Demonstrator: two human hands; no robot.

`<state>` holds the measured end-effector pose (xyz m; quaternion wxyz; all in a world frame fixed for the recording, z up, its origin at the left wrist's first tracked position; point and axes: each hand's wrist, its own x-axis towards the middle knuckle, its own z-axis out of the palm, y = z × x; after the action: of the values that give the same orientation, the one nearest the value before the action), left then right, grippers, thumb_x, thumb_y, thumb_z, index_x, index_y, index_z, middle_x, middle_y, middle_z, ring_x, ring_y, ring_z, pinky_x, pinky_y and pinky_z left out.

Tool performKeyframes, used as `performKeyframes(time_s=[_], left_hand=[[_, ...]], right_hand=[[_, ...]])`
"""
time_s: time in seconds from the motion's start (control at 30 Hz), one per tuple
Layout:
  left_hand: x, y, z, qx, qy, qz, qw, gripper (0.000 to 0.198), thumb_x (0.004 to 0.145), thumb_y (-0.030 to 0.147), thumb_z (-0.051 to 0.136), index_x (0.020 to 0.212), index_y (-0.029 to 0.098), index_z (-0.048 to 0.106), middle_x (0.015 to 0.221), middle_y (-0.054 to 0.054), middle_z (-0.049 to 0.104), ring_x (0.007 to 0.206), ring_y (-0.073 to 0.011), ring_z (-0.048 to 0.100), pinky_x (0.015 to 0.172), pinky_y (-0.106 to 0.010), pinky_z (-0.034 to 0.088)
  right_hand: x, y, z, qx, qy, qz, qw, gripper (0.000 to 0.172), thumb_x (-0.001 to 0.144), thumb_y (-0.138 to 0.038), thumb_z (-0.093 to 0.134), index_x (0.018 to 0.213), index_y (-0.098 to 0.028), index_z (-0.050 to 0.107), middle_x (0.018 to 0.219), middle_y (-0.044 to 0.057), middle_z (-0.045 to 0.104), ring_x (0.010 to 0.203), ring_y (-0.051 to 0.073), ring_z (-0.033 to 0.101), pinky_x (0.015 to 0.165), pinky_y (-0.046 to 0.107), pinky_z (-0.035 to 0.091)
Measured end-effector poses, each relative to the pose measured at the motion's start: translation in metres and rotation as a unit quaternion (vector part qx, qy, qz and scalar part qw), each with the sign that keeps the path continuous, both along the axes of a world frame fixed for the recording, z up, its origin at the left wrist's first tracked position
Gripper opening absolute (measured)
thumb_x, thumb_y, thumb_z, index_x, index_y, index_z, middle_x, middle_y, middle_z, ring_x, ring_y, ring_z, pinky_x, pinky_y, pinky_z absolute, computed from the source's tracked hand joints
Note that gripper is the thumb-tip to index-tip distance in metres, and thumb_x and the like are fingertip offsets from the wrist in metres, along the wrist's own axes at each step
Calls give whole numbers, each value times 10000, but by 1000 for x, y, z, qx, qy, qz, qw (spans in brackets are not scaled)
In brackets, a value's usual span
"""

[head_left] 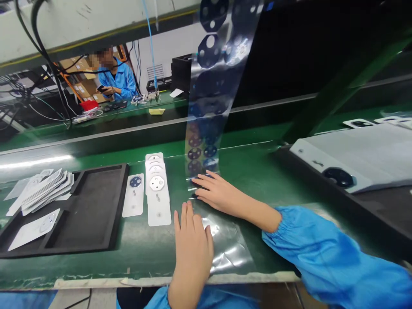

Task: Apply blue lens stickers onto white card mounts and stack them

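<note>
A clear film strip (210, 103) with dark blue rounded stickers in two rows comes down from above onto the green bench. My right hand (222, 193) lies over its lower end, fingers stretched out and apart, fingertips by a dark sticker at the edge. Just below, my left hand (193, 242) rests with extended fingers on the film's bare clear tail (231, 249). To the left of my hands stands an overlapping column of white cards (159, 212) with round cutouts printed at the top. One white card (133, 201) beside it bears a dark blue sticker.
A black tray (99, 206) at the left holds a pile of white cards (48, 191) and a single card (35, 229). On the right, a black tray (354, 214) carries a large white sheet stack (363, 150). A person (119, 79) in blue sits across the bench.
</note>
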<state>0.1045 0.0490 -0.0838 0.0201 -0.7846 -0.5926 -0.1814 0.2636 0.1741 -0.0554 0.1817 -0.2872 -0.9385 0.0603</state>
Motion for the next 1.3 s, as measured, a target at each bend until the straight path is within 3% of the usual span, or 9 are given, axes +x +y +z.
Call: performKeyframes(time_s=[0.13, 0.27, 0.33, 0.47, 0.57, 0.67, 0.77, 1.07, 1.3], left_hand=[[1, -2, -2, 3, -26, 2, 1000, 274, 933, 146, 427, 1180, 73, 520, 1462, -260, 428, 1413, -394, 367, 1102, -658, 390], [3, -6, 2, -1, -206, 40, 978, 262, 959, 201, 493, 1207, 124, 519, 1449, -224, 441, 1410, -366, 374, 1111, -615, 399], [3, -6, 9, -20, -381, 86, 920, 407, 931, 276, 598, 1302, 154, 482, 1391, -195, 495, 1321, -324, 482, 1072, -526, 462], [-6, -3, 23, -101, -693, 88, 708, 526, 825, 352, 738, 1263, 153, 526, 1211, -148, 614, 1058, -237, 630, 920, -346, 529], [-16, -2, 28, -153, -752, 64, 638, 342, 861, 396, 714, 1058, 130, 630, 1012, -94, 654, 956, -201, 621, 878, -291, 496], [-21, -2, 31, -137, -722, 66, 675, 221, 848, 339, 673, 938, 140, 643, 887, -48, 614, 845, -166, 569, 788, -243, 462], [-19, -3, 34, -113, -677, 55, 725, 133, 772, 272, 626, 752, 163, 551, 826, -30, 546, 783, -157, 525, 714, -231, 435], [-24, -7, 35, -65, -492, 72, 865, 61, 758, 173, 569, 801, 197, 531, 971, -62, 558, 943, -214, 567, 823, -310, 465], [-72, 1, 18, 52, -114, 279, 952, 769, 748, 363, 821, 1385, 147, 448, 1307, -189, 471, 1224, -404, 443, 981, -570, 440]], right_hand=[[7, -4, 18, -233, 112, -27, 966, 441, 970, -544, 646, 684, -211, 606, 1306, 96, 616, 1336, 368, 436, 1147, 537, 314], [8, -5, 42, -457, 311, -89, 829, 692, 928, -812, 509, 584, -218, 600, 1307, 77, 619, 1325, 373, 446, 1128, 530, 346], [1, -13, 49, -514, 399, -75, 756, 603, 919, -787, 561, 748, -225, 701, 1372, 68, 573, 1342, 345, 431, 1140, 512, 342], [-21, -39, 48, -642, 412, -4, 646, 539, 947, -713, 557, 1028, -209, 732, 1318, 108, 601, 1270, 322, 514, 1118, 495, 393], [-31, -52, 40, -603, 381, -27, 700, 530, 945, -695, 562, 1026, -199, 730, 1262, 124, 621, 1211, 337, 551, 1065, 502, 442], [-28, -55, 36, -381, 341, -85, 855, 374, 942, -592, 636, 1062, -254, 744, 1220, 91, 627, 1174, 327, 550, 1052, 496, 417], [-20, -52, 40, -315, 280, -45, 906, 242, 954, -464, 662, 1145, -331, 731, 1114, 40, 649, 1073, 288, 577, 968, 434, 450], [-9, -39, 47, -453, 204, 10, 868, 152, 879, -396, 682, 827, -254, 701, 925, 21, 649, 850, 253, 584, 769, 355, 451], [-12, -27, 28, -517, 284, -56, 806, 301, 845, -504, 722, 901, -208, 706, 880, 29, 651, 827, 236, 591, 730, 315, 442]])
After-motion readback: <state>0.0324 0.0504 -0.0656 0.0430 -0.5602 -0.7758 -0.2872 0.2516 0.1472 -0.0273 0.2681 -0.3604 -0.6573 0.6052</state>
